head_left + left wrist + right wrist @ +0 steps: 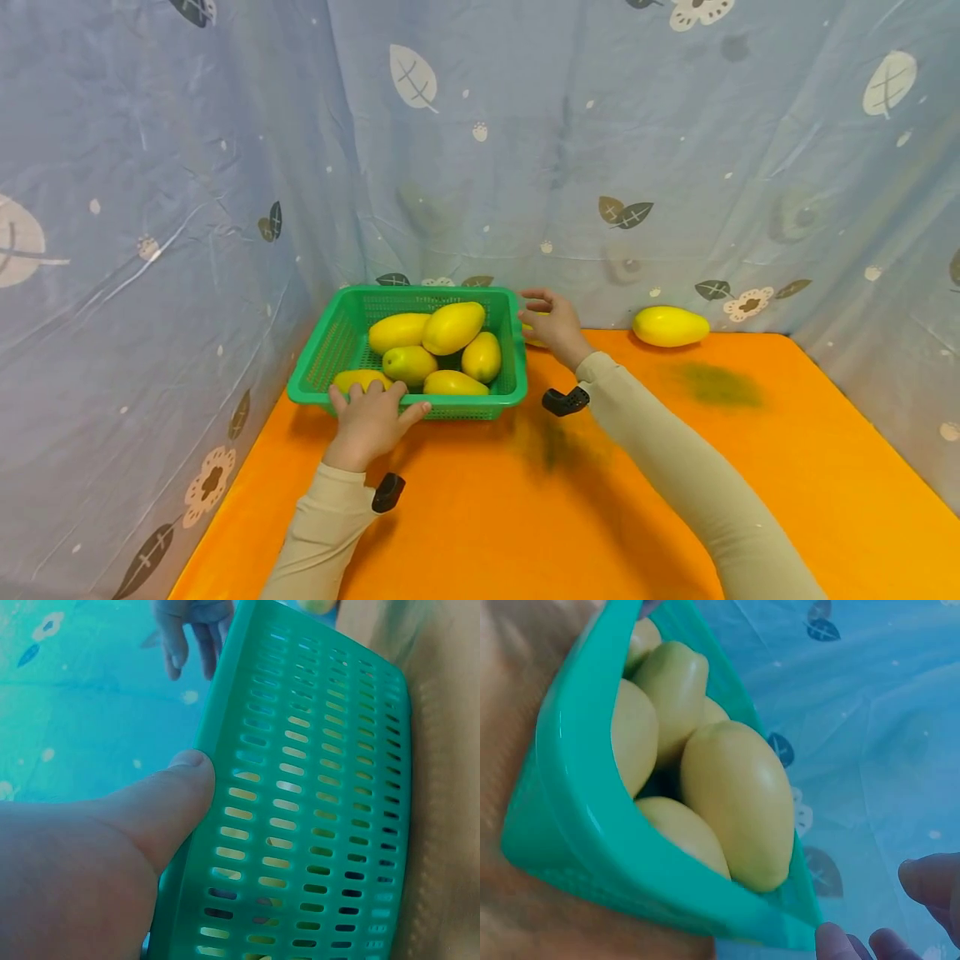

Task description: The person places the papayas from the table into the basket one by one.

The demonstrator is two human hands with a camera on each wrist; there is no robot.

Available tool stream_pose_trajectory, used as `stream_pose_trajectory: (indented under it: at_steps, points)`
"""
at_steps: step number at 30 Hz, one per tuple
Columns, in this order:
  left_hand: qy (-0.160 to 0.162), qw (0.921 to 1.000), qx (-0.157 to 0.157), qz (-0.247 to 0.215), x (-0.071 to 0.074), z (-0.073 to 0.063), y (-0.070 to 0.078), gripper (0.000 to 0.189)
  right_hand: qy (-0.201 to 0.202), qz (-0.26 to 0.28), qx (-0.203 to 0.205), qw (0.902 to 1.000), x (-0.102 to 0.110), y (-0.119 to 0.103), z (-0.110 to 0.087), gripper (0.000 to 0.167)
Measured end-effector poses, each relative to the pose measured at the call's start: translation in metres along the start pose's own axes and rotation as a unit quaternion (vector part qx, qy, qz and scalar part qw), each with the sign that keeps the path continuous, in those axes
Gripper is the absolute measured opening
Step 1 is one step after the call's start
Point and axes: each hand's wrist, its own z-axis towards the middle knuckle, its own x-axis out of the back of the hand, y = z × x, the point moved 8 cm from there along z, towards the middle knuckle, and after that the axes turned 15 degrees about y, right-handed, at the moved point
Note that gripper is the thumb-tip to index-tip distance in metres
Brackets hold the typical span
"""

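Observation:
A green perforated plastic basket [408, 402] stands at the back left of the orange table, holding several smooth, oval yellow fruits [453, 327]. My left hand [369, 427] grips its front rim, fingers over the edge near one yellow fruit. In the left wrist view, the thumb [184, 787] lies against the outside of that rim. My right hand [553, 327] is by the basket's right rim, fingers slightly bent and apart. Partly hidden behind it lies another yellow fruit [534, 335]. In the right wrist view, fingertips [836, 943] show right at the basket corner.
Farther right, a single yellow fruit [670, 326] lies at the table's back edge. Patterned blue-grey curtains [480, 183] hang close behind and on both sides. Dark greenish stains [720, 385] mark the orange tabletop [480, 508].

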Motion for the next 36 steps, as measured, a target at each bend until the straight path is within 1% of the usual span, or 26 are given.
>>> stream_pose_trajectory:
  at_steps: [4, 7, 10, 15, 19, 22, 25, 28, 32, 36]
  points:
    - [0.003, 1.0000, -0.001, 0.003, 0.003, 0.000, -0.001, 0.062, 0.013, 0.000, -0.004, 0.9999, 0.012, 0.002, 0.008, 0.047]
    - [0.004, 1.0000, 0.000, 0.001, 0.004, 0.000, -0.002, 0.062, 0.030, 0.001, -0.015, 0.9994, 0.027, 0.005, 0.017, 0.051]
    - [0.007, 1.0000, 0.002, 0.002, 0.006, -0.001, -0.002, 0.061, 0.048, 0.006, -0.034, 0.9983, 0.043, 0.012, 0.026, 0.055]
    - [0.010, 0.9999, -0.002, 0.005, 0.006, -0.001, -0.001, 0.060, 0.057, 0.016, -0.067, 0.9960, 0.063, 0.028, 0.036, 0.062]
    - [0.009, 0.9999, -0.003, 0.006, 0.004, -0.001, 0.001, 0.059, 0.058, -0.003, -0.080, 0.9950, 0.069, 0.049, 0.041, 0.066]
    - [0.009, 0.9999, -0.003, 0.008, 0.003, -0.001, 0.003, 0.060, 0.051, -0.018, -0.085, 0.9949, 0.068, 0.066, 0.044, 0.068]
    - [0.009, 0.9999, 0.001, 0.007, 0.002, 0.000, 0.002, 0.060, 0.033, -0.027, -0.087, 0.9953, 0.059, 0.081, 0.048, 0.069]
    - [0.009, 0.9999, 0.004, 0.007, 0.001, 0.000, 0.000, 0.060, 0.023, -0.023, -0.096, 0.9949, 0.049, 0.094, 0.051, 0.070]
    - [0.011, 0.9999, 0.005, 0.005, 0.000, 0.000, 0.000, 0.059, 0.025, -0.013, -0.106, 0.9939, 0.038, 0.109, 0.059, 0.071]
    - [0.017, 0.9998, 0.003, 0.002, 0.001, 0.001, 0.001, 0.058, 0.035, 0.013, -0.113, 0.9928, 0.028, 0.117, 0.064, 0.072]
